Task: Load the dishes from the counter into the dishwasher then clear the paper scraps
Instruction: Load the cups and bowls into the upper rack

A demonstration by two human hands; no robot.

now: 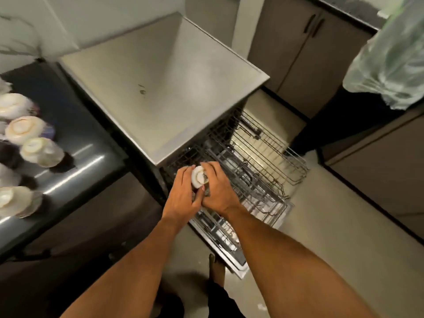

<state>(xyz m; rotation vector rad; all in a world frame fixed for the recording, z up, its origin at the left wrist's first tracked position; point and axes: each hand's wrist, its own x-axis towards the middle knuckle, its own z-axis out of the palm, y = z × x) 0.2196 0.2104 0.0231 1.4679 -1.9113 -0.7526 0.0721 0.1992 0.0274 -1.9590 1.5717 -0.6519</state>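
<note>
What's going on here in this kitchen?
A person is loading a dishwasher. Both hands, left and right, hold one white cup upside down over the pulled-out rack. The rack looks mostly unfilled so far. Several more cups wait upside down on the dark counter to the left, so most of the loading is yet to do.
</note>
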